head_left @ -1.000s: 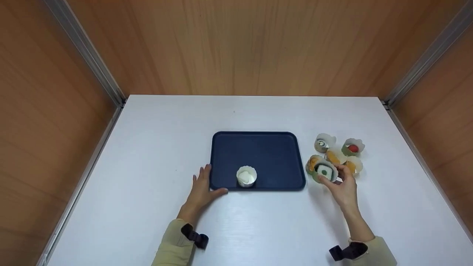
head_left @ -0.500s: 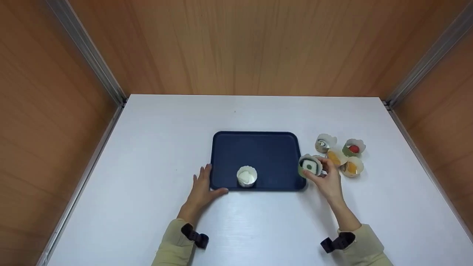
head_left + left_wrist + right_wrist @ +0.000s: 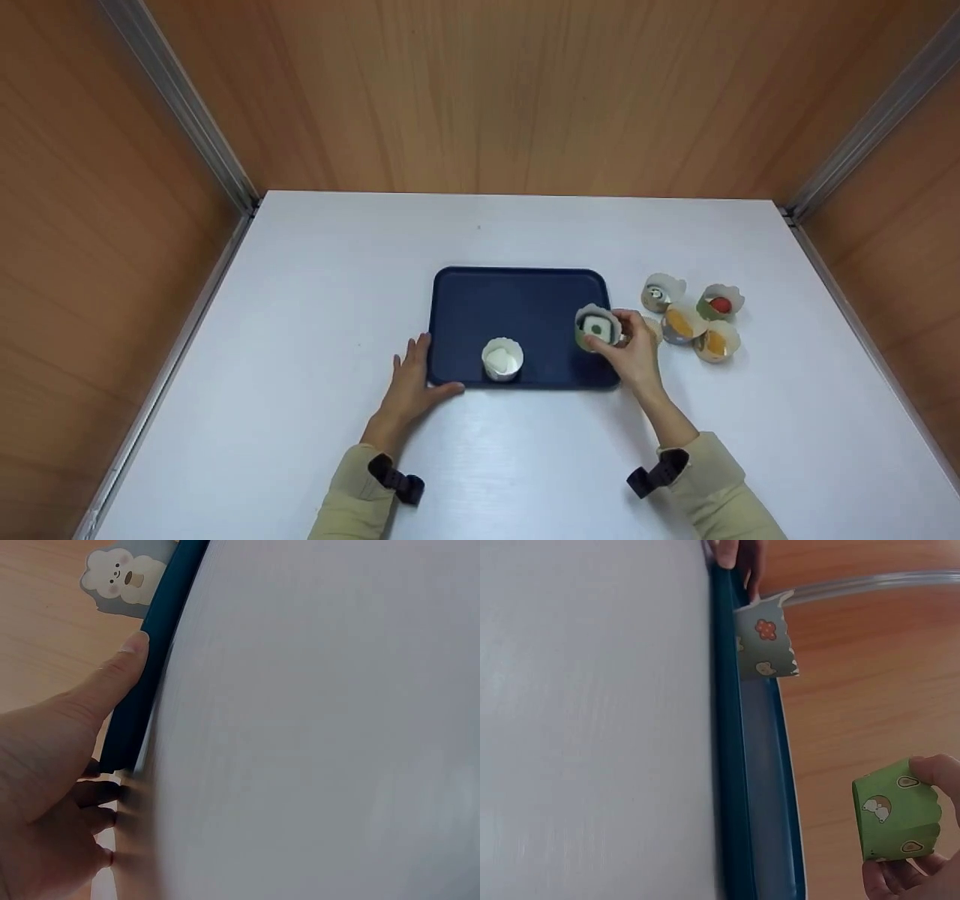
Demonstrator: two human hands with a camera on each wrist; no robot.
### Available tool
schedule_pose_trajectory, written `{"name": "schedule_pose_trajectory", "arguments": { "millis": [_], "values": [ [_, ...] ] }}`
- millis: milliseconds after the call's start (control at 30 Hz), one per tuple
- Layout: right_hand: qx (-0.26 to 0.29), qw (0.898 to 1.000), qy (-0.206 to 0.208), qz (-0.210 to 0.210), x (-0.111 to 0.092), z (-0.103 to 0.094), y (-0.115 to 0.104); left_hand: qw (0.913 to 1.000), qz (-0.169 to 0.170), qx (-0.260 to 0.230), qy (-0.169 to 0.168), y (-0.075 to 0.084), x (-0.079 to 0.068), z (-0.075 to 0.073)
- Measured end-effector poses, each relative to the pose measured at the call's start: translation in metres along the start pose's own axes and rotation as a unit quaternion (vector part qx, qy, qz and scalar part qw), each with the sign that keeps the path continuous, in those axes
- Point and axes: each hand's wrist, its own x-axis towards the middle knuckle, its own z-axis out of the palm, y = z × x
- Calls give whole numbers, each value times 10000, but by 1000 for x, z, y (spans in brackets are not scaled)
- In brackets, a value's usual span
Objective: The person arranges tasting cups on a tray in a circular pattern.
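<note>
My right hand [image 3: 637, 356] pinches the rim of a paper baking cup [image 3: 592, 337] over the right end of the dark blue tray [image 3: 517, 307]. Inside it sits a small white block with a green spot. The right wrist view shows the cup's green outside [image 3: 896, 814], printed with avocados. Another paper cup [image 3: 502, 360], with something white in it, stands near the tray's front edge; the left wrist view shows its grey-blue side [image 3: 120, 577] with a white bear. My left hand [image 3: 405, 390] rests at the tray's front left corner, fingers along the side, thumb at the front rim [image 3: 154, 660].
Right of the tray several paper cups stand close together: one with a red item [image 3: 720, 303], two with orange-yellow items [image 3: 679, 324], and a pale one [image 3: 664, 291]. My right hand partly hides another cup [image 3: 654, 328]. Wooden panels [image 3: 480, 97] surround the white table [image 3: 337, 262].
My right hand has carried the green cup leftward, from beside the cup group to above the tray's right end. The left hand, the tray and the cup on it stay put.
</note>
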Motion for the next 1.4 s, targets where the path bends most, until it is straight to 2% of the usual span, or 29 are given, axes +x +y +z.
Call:
{"name": "schedule_pose_trajectory", "arguments": {
  "millis": [133, 267, 467, 533, 633, 700, 767, 1400],
  "values": [
    [98, 9999, -69, -117, 5, 12, 1, 10000, 0, 22, 31, 0, 0, 0],
    [0, 9993, -105, -357, 9, 23, 1, 10000, -25, 44, 23, 1, 0, 0],
    [-257, 9985, -238, -431, 12, 37, -3, 10000, -35, 89, 4, 0, 0, 1],
    [-202, 9981, -294, -510, 9, 41, -13, 10000, -32, 83, 1, 0, 0, 1],
    [-114, 9971, -318, -682, 11, 48, -15, 10000, -47, 66, 3, 0, 0, 1],
    [-90, 9967, -358, -722, 12, 53, -15, 10000, -35, 56, 21, 0, 0, 1],
    [-133, 9962, -408, -763, 17, 59, -7, 10000, -26, 55, 32, 0, 0, 1],
    [-56, 9912, -864, -1002, 25, 98, -13, 9997, -206, 68, -76, 3, -2, 0]
  ]
}}
